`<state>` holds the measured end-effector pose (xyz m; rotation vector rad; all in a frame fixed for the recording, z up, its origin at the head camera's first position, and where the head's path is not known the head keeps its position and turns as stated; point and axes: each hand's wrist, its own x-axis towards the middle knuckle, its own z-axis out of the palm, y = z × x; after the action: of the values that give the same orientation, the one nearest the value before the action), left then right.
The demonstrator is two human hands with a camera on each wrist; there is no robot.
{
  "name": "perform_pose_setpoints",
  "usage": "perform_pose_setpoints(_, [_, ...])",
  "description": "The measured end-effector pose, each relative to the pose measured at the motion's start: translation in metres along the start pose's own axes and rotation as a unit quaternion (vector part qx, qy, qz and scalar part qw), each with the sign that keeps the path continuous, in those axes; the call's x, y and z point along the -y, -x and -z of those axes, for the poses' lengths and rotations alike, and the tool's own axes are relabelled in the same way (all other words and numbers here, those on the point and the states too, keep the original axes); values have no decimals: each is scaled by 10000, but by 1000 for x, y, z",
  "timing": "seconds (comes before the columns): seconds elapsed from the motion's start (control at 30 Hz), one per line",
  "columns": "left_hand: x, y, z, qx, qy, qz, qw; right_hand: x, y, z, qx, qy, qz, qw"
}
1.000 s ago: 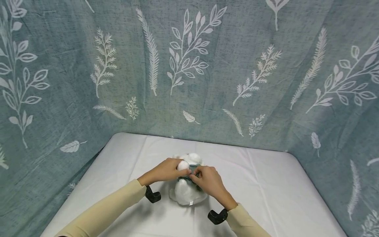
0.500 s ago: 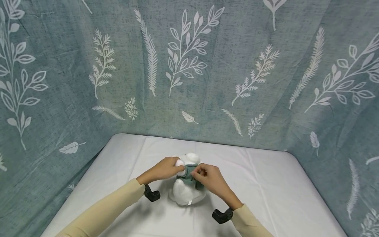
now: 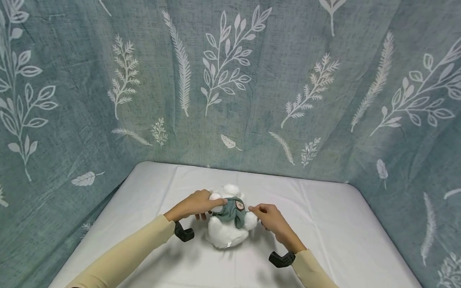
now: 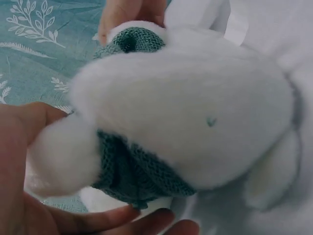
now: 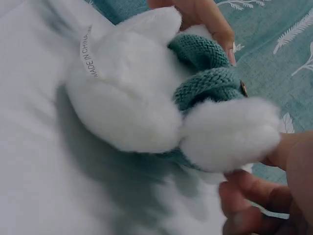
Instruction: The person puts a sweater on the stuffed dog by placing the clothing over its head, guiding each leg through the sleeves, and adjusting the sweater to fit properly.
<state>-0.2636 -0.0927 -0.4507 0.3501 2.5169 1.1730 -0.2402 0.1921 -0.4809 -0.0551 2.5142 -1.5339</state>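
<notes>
Right hand [image 3: 272, 219] shifted to plush paw [image 3: 251, 221]; badge [image 3: 239, 205] uncovered.

"what's the plush toy [image 3: 223, 232] like?"
"white, fluffy, round-bodied, in a green knitted garment [image 3: 227, 213] with a small badge [image 3: 239, 205]."
"how does it lie?"
"on a white cloth [image 3: 324, 240], its rounded bottom [image 3: 230, 241] at the near end, where a tag [image 5: 88, 51] reads 'made in china'."
"who's holding it?"
"the left hand [image 3: 197, 203] grips one stubby arm [image 4: 63, 156]; the right hand [image 3: 272, 219] holds the other."

right hand [image 3: 271, 218] has shifted, seemingly onto the white paw [image 3: 251, 221]
</notes>
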Motion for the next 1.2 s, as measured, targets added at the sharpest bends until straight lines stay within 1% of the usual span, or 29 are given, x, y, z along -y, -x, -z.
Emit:
perform_pose_setpoints(0.07, [1, 0, 0, 39, 144, 115, 9998, -3, -1, -2, 277, -60, -158, 9995])
perform_pose_setpoints(0.13, [3, 0, 0, 85, 268, 167, 9995, -5, -3, -4, 465, -167, -275, 9984])
perform_pose_setpoints(0.23, [5, 0, -2, 172, 446, 179, 9987, -9, -6, -7, 753, -515, -448, 9948])
perform_pose_setpoints(0.37, [8, -2, -6, 268, 733, 188, 9968, -15, -8, -12, 1183, -1211, -680, 9832])
perform_pose_setpoints(0.43, [10, -3, -6, 301, 920, 196, 9951, -17, -9, -15, 1263, -1504, -769, 9775])
perform_pose_setpoints(0.5, [12, -4, -6, 368, 1126, 190, 9928, -16, -9, -17, 1206, -1692, -865, 9743])
perform_pose_setpoints(0.6, [13, -5, -5, 513, 1379, 110, 9891, -13, -8, -17, 1030, -1782, -954, 9739])
perform_pose_setpoints(0.7, [14, -5, -3, 670, 1570, -110, 9853, -6, -5, -14, 982, -1763, -836, 9758])
perform_pose_setpoints(0.77, [13, -5, -1, 683, 1641, -200, 9839, -1, -3, -11, 980, -1723, -663, 9779])
perform_pose_setpoints(0.87, [11, -4, 2, 593, 1631, -223, 9846, 7, -2, -8, 898, -1590, -412, 9823])
perform_pose_setpoints(0.93, [10, -4, 2, 506, 1562, -280, 9860, 12, -2, -7, 706, -1427, -275, 9869])
perform_pose_setpoints(1.03, [8, -5, 3, 438, 1605, -522, 9847, 18, -2, -7, 422, -1204, -49, 9918])
perform_pose_setpoints(1.1, [9, -6, 1, 373, 1697, -735, 9821, 21, -1, -8, 261, -1150, 113, 9930])
perform_pose_setpoints(1.2, [12, -9, -3, 178, 1853, -880, 9786, 21, 0, -11, 79, -1042, 295, 9941])
